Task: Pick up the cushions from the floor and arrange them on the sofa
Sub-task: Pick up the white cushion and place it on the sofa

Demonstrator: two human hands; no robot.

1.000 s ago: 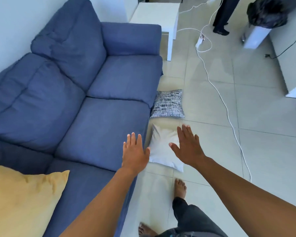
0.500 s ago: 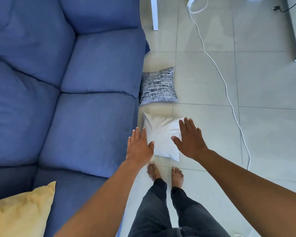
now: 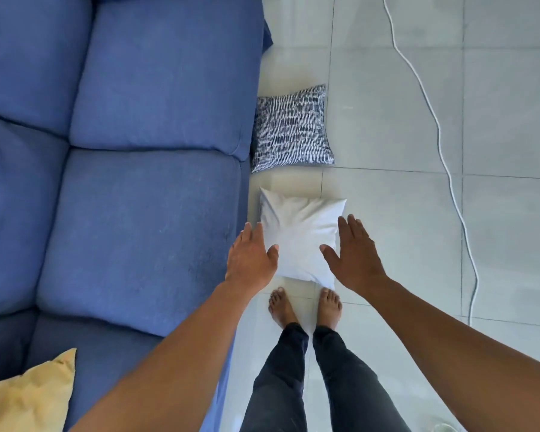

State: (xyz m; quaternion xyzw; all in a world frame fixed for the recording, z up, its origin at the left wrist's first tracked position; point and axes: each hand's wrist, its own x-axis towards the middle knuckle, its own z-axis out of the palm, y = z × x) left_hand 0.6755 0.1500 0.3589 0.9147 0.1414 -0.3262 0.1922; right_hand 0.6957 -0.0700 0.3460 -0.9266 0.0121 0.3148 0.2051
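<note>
Both hands spread wide over the white cushion

The white cushion (image 3: 300,236) lies flat on the tiled floor (image 3: 396,213) just beside the blue sofa (image 3: 144,151), toes nearly touching its near edge. Left hand (image 3: 251,260) and right hand (image 3: 354,257) frame it, fingers apart, gripping nothing. A patterned cushion (image 3: 292,129) lies beyond it, against the sofa; a yellow cushion (image 3: 28,397) sits on the sofa.

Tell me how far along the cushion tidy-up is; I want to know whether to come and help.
Done: one yellow cushion is on the blue sofa. In hand: nothing yet; the left hand and right hand are open on either side of the white cushion, which lies on the floor. Left: that cushion and the patterned cushion beyond it, also on the floor.
</note>
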